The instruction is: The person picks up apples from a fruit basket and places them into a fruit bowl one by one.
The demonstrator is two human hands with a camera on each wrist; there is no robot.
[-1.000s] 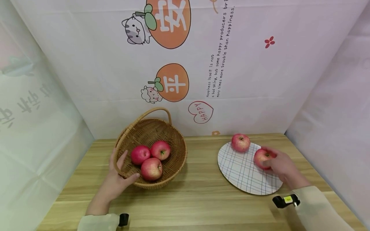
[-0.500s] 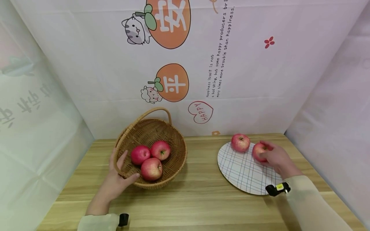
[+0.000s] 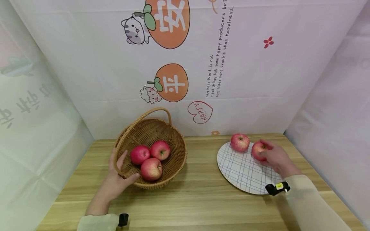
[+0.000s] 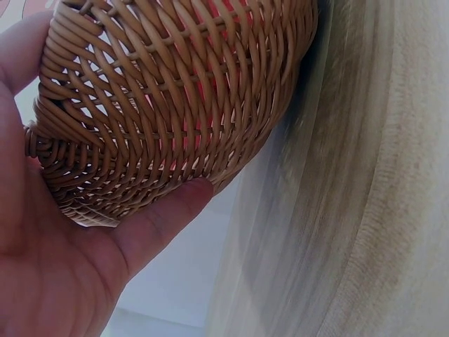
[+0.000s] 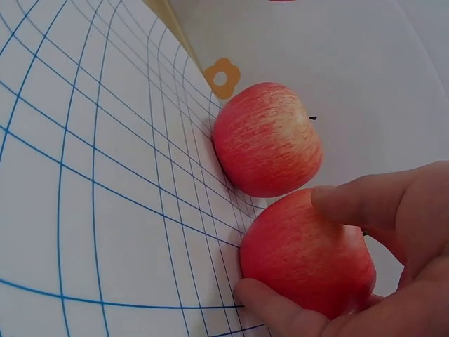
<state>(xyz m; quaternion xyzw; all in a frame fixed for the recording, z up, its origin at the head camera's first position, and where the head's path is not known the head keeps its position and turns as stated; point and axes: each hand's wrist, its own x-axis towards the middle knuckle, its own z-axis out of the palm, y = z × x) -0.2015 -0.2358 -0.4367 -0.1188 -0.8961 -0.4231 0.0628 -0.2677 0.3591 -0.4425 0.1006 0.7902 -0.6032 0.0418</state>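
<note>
On the left of the head view, my left hand (image 3: 115,183) grips the side of a wicker basket (image 3: 178,144) near the foot of its handle, thumb and fingers spread around it. Three red apples (image 3: 151,169) lie together inside the basket, which leans with its mouth toward me. At the right, my right hand (image 3: 278,158) holds an apple (image 5: 302,260) at the far right side of a round checked plate (image 3: 242,175). Fingers and thumb curl round that apple, and its underside is at the plate. Another apple (image 3: 240,142) sits beside it at the plate's back edge.
All of it stands on a wooden table (image 3: 196,199). A white printed cloth wall (image 3: 245,80) rises right behind the table's back edge, with more white cloth at the left and right sides. The basket's arched handle (image 3: 156,109) stands up high.
My right hand has moved the apple a little back and left over the plate, closer to the other apple, then nearly stopped. The left hand and basket have stayed put.
</note>
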